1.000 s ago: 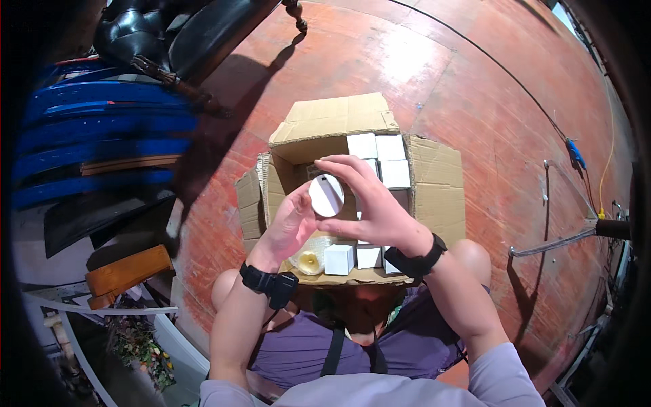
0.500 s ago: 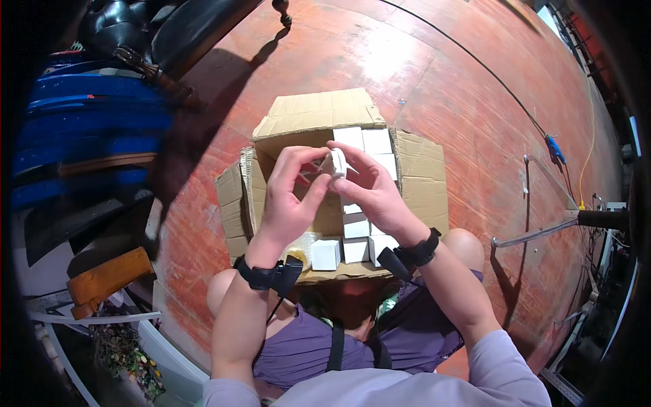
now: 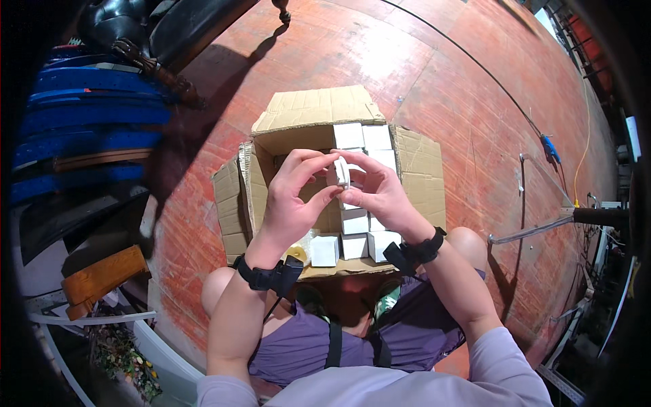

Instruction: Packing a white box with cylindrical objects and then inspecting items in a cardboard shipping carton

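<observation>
Between both hands, above an open cardboard box (image 3: 324, 116), I hold a small white round fitting (image 3: 342, 173). It is turned nearly edge-on, so its exact kind does not show. My left hand (image 3: 298, 186) grips one side of it with thumb and fingertips. On the other side, the thumb and fingers of my right hand (image 3: 380, 190) pinch its rim. White cartons (image 3: 354, 220) are stacked along the box's right side, partly covered by my right hand. One more white carton (image 3: 325, 251) sits at the near edge, beside a roll of yellowish tape (image 3: 296, 253).
The box's flaps are folded outward onto the reddish floor (image 3: 447, 88). Blue slatted pieces (image 3: 95, 112) and a wooden block (image 3: 105, 278) lie at the left. At the right are a metal rod (image 3: 532, 230), a blue-handled tool (image 3: 550, 149) and cables.
The white fitting has turned slightly in my fingers, and the thin prongs visible on its sides before are now hidden. My hands stay at nearly the same spot over the box.
</observation>
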Available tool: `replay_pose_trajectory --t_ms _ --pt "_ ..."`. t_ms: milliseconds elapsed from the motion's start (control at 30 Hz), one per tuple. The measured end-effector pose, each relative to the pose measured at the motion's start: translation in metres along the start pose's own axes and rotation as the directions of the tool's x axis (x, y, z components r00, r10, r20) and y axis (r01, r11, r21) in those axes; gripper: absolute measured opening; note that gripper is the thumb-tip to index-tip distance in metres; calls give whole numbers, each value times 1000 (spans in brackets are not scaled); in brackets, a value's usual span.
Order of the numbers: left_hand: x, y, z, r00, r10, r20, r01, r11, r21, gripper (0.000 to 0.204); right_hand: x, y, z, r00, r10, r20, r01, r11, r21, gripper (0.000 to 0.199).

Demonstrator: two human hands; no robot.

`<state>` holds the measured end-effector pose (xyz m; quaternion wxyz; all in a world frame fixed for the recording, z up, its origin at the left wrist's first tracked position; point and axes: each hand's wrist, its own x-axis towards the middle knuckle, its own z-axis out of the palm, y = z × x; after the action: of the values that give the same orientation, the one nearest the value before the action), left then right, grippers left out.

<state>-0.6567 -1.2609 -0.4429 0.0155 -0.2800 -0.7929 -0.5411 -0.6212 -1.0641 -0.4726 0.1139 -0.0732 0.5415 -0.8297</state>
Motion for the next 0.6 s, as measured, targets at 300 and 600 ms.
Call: replay_pose_trajectory --t_ms 300,600 --pt "3 -13 7 999 -21 -32 19 998 -57 37 3 14 -9 987 142 -78 -136 987 82 59" --pt "1 -43 15 839 -490 239 541 801 -257 31 9 39 -14 879 425 -215 -392 902 182 60"
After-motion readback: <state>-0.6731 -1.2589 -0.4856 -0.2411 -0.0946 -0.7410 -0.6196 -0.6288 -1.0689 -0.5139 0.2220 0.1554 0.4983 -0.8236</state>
